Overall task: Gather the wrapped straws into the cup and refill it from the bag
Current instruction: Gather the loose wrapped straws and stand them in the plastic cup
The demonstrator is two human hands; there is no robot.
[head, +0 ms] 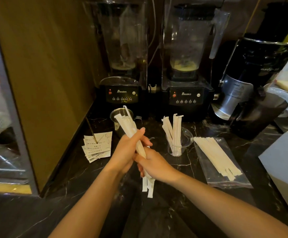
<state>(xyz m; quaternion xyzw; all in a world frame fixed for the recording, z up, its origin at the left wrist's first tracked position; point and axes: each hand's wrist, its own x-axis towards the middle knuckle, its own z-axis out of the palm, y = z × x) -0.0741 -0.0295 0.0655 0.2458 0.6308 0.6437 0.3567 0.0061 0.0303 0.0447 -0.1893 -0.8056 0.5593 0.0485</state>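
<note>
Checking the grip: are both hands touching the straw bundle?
Touching. Head view shows the left hand and right hand wrapped around the straw bundle.

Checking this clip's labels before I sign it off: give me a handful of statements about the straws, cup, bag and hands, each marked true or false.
1. Both hands grip one bundle of wrapped straws. True: left hand higher, right hand lower.
2. The clear plastic cup is empty. False: several wrapped straws stand in it.
3. The plastic bag lies flat on the counter, right of the cup, with straws inside. True.
4. The bundle is already in the clear cup. False: it is held above the counter, left of the cup.
5. The metal cup stands right of the bag. False: it stands left, by the left blender.
</note>
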